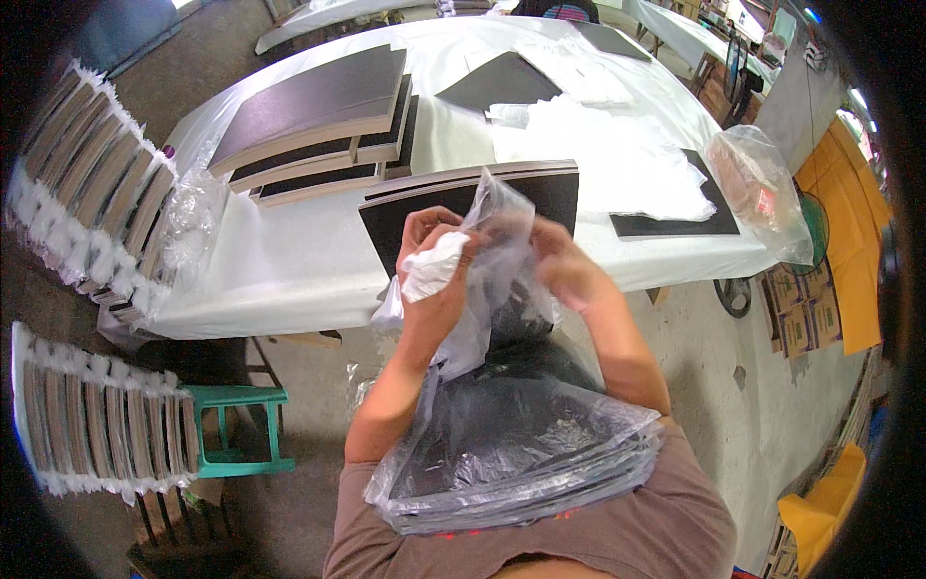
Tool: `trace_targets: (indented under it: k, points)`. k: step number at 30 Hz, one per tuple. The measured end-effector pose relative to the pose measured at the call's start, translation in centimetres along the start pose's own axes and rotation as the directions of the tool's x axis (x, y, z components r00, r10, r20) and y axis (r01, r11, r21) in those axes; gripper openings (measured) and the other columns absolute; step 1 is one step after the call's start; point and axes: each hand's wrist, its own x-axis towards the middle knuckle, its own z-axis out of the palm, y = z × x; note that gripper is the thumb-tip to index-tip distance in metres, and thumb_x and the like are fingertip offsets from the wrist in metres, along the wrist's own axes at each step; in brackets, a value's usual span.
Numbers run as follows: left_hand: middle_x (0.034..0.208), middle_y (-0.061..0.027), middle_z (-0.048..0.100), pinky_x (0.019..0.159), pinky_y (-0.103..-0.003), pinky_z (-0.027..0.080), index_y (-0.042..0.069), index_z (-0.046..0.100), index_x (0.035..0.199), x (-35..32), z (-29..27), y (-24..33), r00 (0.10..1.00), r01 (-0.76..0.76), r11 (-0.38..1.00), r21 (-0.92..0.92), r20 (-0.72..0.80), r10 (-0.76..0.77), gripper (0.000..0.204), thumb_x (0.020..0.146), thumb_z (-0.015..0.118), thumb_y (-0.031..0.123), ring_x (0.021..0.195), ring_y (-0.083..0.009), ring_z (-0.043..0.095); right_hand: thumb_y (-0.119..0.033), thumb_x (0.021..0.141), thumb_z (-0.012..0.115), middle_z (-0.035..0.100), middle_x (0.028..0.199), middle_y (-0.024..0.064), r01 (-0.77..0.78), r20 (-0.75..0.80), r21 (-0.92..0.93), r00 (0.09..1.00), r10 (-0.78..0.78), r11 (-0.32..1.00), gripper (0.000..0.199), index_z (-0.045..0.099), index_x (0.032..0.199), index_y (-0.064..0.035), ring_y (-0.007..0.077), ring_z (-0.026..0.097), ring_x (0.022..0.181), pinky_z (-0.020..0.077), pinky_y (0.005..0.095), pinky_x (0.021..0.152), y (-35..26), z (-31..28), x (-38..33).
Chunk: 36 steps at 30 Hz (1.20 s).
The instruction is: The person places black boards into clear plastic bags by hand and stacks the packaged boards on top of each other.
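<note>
My left hand point(431, 227) is closed around a crumpled white wad point(434, 267), cloth or tissue. Its fingertips also pinch the edge of a clear plastic bag point(502, 207), which hangs between my hands. At the bag's other side is my right hand point(567, 268), smeared by motion, so its fingers do not show clearly. Black flat panels point(386, 232) with pale edges stand upright on the table edge just beyond my hands, partly hidden by them. A stack of clear plastic bags point(521, 463) lies across my lap.
The table point(280, 256) has a white plastic cover. On it lie stacked black panels point(309, 106), white sheets point(588, 159) and a clear bag with brownish contents point(757, 179). Wrapped panel stacks point(96, 183) stand at left, near a green stool point(241, 396). Cardboard boxes point(805, 309) are at right.
</note>
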Motion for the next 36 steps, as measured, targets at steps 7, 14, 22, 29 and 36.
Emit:
trace_targets:
  k: [7, 14, 22, 29, 36]
  points:
    - [0.087, -0.0033, 0.054, 0.068, -0.028, 0.044, 0.007, 0.051, 0.097, -0.9, -1.9, -0.3, 0.770, 0.537, 0.091, -0.838, 0.444, -0.459, 0.026, 0.085, 0.048, 0.031, 0.076, -0.0139, 0.053, -0.023, 0.069, 0.069, 0.059, 0.073, 0.0024, -0.118, 0.229, 0.442, 0.973, 0.016, 0.889, 0.029, 0.060, 0.085, -0.0010, 0.0094, 0.054, 0.065, 0.0426, 0.0229, 0.059, 1.1, -1.5, -3.0]
    - [0.084, -0.0056, 0.055, 0.075, -0.045, 0.043, 0.008, 0.047, 0.108, 0.1, -7.8, 0.0, 0.710, 0.205, 0.287, -0.936, -0.060, -0.702, 0.067, 0.075, 0.034, 0.064, 0.089, -0.0291, 0.052, -0.033, 0.062, 0.072, 0.059, 0.085, 0.0066, -0.122, 0.454, 0.067, 0.888, 0.079, 0.990, 0.049, 0.058, 0.095, 0.0011, 0.0153, 0.054, 0.080, 0.0388, 0.0286, 0.076, 0.3, -3.5, -6.4]
    - [0.098, -0.0086, 0.049, 0.077, -0.043, 0.041, 0.005, 0.039, 0.114, -7.4, -8.3, -4.4, 0.868, 0.496, 0.468, -0.731, 0.432, -0.245, 0.067, 0.075, 0.036, 0.059, 0.091, -0.0270, 0.048, -0.026, 0.059, 0.073, 0.059, 0.087, 0.0069, -0.168, 0.304, 0.098, 0.943, 0.132, 0.981, 0.054, 0.053, 0.101, 0.0002, 0.0146, 0.054, 0.081, 0.0396, 0.0273, 0.075, -1.7, -2.8, -5.3]
    - [0.087, -0.0087, 0.053, 0.071, -0.036, 0.043, 0.003, 0.047, 0.106, -5.6, -11.5, -6.4, 0.880, 0.287, 0.362, -0.887, 0.095, -0.465, 0.057, 0.074, 0.045, 0.050, 0.079, -0.0231, 0.051, -0.020, 0.056, 0.074, 0.059, 0.089, 0.0072, -0.177, 0.278, 0.077, 0.949, 0.150, 0.981, 0.060, 0.048, 0.107, -0.0006, 0.0139, 0.055, 0.081, 0.0402, 0.0262, 0.075, -1.4, -3.3, -5.6]
    - [0.075, -0.0089, 0.058, 0.064, -0.030, 0.045, 0.000, 0.054, 0.097, -7.8, -11.3, -9.5, 0.878, 0.465, 0.522, -0.715, 0.450, -0.165, 0.047, 0.074, 0.054, 0.041, 0.068, -0.0192, 0.054, -0.014, 0.054, 0.075, 0.059, 0.090, 0.0074, -0.175, 0.294, 0.071, 0.944, 0.147, 0.982, 0.069, 0.044, 0.113, -0.0014, 0.0133, 0.055, 0.082, 0.0409, 0.0251, 0.075, -1.8, -2.9, -5.0]
